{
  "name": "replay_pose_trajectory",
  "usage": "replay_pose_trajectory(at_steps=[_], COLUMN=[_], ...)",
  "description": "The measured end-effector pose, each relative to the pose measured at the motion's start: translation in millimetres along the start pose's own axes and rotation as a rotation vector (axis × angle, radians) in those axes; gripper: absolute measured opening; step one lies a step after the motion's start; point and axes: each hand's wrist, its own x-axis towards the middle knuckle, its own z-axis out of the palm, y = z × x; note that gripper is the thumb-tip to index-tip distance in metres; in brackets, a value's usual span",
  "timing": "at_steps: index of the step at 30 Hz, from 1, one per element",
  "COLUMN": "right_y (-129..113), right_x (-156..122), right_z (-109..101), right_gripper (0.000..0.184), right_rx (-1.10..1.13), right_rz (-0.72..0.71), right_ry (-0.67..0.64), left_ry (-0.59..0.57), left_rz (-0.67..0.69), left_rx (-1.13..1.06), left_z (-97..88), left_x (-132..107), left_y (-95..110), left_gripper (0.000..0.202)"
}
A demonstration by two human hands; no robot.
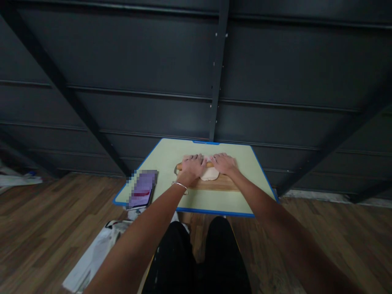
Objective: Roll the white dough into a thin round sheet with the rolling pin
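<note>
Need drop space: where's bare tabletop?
Bare tabletop: far-left corner beyond pixelated device; central strip between board and near blue edge; right of board, beyond right forearm. Crowded: middle, left hand and right hand on rolling pin over dough.

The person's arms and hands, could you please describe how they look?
The left hand and right hand are gloveless, and no sleeves show. A thin, silvery bracelet circles the left wrist; none shows on the right. Fingernail details are too small to tell.

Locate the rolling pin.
In the head view, near the centre, the rolling pin lies across the dough, beneath the left hand and right hand.
</note>
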Motion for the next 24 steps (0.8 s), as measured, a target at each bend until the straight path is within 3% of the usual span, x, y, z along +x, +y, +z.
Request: replay_pose_trajectory(at_steps=[4, 9, 15, 19, 24], right_y=[-0.9, 0.1, -4.1, -7.6, -1.8], right_x=[-20.1, -46.7, -81.3, -87.6, -89.2], right_z=[-0.6, 7.5, 19.6, 17.8, 13.9], right_gripper=[0.054, 0.056, 0.049, 0.045, 0.037], right_rx=[0.012, 0.042, 0.015, -0.046, -0.095], right_rz=[-0.016, -0.043, -0.062, -0.041, -0.137], right_ry=[0.065, 0.056, 0.181, 0.199, 0.202], left_ry=[-0.016, 0.029, 0.054, 0.013, 0.036], left_rz=[-0.045, 0.025, 0.113, 0.135, 0.213], left_rx=[-0.041, -0.032, -0.048, -0.046, -0.091], left_z=[-7.8, -9.1, -2.4, -1.4, 3.2], left_x=[-18.5, -45.7, -74.4, -91.4, -108.0], left_y=[6.5, 10.6, 10.5, 11.5, 3.4], left_gripper=[0.049, 0.067, 0.083, 0.080, 0.069])
